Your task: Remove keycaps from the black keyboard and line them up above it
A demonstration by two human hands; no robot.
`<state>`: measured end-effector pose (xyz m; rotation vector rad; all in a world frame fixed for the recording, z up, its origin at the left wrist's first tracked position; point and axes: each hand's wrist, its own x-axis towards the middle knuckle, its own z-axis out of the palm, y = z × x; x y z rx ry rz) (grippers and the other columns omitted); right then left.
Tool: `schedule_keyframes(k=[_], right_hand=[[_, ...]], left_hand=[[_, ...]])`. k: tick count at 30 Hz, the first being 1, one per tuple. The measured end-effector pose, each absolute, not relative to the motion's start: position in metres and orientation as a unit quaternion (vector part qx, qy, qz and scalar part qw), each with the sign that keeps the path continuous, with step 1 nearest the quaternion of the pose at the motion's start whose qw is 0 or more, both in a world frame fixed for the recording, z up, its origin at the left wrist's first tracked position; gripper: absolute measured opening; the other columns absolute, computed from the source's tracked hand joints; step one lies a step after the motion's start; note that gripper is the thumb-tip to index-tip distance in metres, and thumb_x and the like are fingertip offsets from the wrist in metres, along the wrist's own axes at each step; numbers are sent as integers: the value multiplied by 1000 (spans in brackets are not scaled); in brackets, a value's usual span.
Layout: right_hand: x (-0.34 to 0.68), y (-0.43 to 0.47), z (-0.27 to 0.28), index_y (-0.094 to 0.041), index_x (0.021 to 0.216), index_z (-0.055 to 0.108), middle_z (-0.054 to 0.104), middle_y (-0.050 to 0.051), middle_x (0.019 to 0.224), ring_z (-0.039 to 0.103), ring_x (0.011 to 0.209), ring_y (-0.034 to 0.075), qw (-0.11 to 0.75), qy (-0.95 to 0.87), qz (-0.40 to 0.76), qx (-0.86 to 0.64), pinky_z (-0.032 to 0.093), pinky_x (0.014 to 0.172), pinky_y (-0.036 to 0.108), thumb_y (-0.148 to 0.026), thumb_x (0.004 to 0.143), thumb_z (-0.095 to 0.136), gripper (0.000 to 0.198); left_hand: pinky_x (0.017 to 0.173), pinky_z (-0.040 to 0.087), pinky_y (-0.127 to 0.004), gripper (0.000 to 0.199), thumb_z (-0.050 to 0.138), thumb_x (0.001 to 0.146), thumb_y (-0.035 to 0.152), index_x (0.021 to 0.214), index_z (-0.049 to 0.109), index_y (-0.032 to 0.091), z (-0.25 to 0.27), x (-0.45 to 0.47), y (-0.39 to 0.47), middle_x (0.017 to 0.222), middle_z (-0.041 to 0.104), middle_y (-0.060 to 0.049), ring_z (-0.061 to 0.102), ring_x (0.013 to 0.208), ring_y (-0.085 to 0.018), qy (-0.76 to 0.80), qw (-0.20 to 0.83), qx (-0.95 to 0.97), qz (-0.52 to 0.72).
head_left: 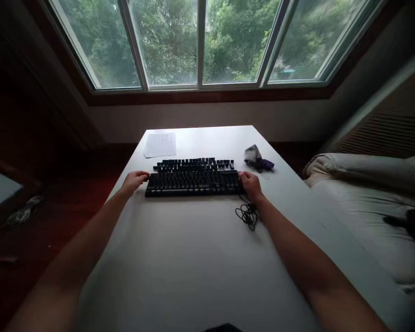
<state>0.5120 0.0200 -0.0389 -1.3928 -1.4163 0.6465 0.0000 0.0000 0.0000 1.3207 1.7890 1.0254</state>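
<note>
A black keyboard (193,184) lies lengthwise across the white table. My left hand (135,180) is at its upper left corner, fingers closed on the edge. At the opposite end, my right hand (251,184) grips the upper right corner between thumb and fingers. Just behind the keyboard, loose black keycaps (195,163) are laid out in rows. A coiled black cable (248,214) rests beside the keyboard's right end, below my right wrist. Whether the keyboard is slightly lifted or flat on the table, I cannot tell.
On the table (180,258) a sheet of paper (161,144) lies at the far left. A grey and purple bundle (256,159) sits at the right. A light-coloured sofa (363,198) stands on the right, and windows (200,46) are beyond the table. A dark object (224,328) shows at the near edge.
</note>
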Motion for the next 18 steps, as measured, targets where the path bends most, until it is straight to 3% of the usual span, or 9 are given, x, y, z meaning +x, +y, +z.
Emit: schedule_keyframes(k=[7,14,18], right_hand=[[512,23,-42,-21,63,50,40,-3,55,34,55,13,503,-583,278,-575,30,52,28,-58,86,55,44],[513,25,-45,-21,62,50,39,-3,54,32,54,13,497,-586,278,-577,29,51,27,-60,86,55,46],[513,26,-47,-21,62,51,39,-3,54,33,55,13,495,-590,270,-578,29,51,27,-60,86,54,46]], left_hand=[[63,45,-27,39,76,60,36,92,76,15,12,12,-16,85,75,-8,67,78,-21,705,369,488,359],[50,36,-22,44,80,56,37,93,73,15,-1,11,-19,83,72,-9,66,72,-20,708,399,448,373],[53,43,-25,45,85,51,38,87,72,15,-1,14,-21,77,69,-7,65,70,-20,712,388,432,394]])
